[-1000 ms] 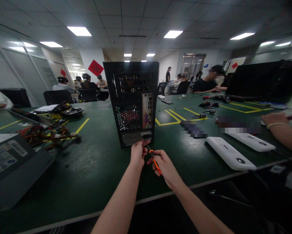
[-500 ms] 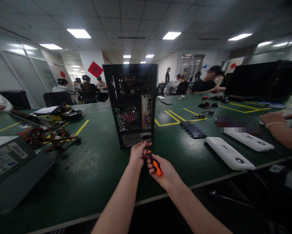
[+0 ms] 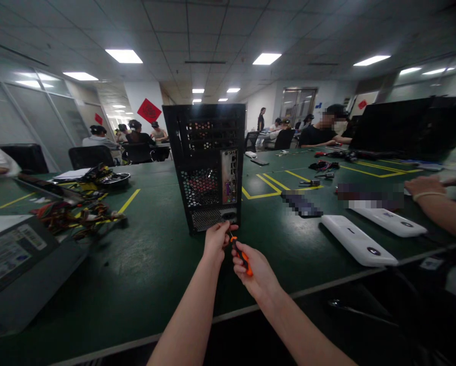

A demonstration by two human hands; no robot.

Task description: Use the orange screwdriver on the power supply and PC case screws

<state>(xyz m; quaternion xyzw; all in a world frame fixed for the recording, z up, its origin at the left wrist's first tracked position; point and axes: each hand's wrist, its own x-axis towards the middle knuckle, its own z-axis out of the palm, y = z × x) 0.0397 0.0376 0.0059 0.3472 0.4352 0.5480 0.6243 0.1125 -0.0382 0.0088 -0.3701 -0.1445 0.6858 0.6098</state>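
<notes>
A black computer case (image 3: 207, 168) stands upright on the green table with its back panel toward me. My right hand (image 3: 256, 267) is closed round the orange and black handle of a screwdriver (image 3: 244, 258). The screwdriver's thin shaft points up toward the lower right corner of the case, where its tip is hidden by my fingers. Against that same corner, below the power socket (image 3: 229, 216), my left hand (image 3: 216, 241) has its fingers pinched together by the tip. What they hold, if anything, is too small to see.
On the left lie a grey metal box (image 3: 14, 249) with a label and a tangle of cables (image 3: 79, 213). Two white devices (image 3: 355, 241) and a dark blurred item (image 3: 301, 203) are at the right, near another person's hand (image 3: 426, 188). Dark monitors (image 3: 403, 127) stand behind.
The screwdriver's handle has turned a little in my right hand, and that hand has drawn slightly back from my left. More of the shaft shows. My left hand stays by the case.
</notes>
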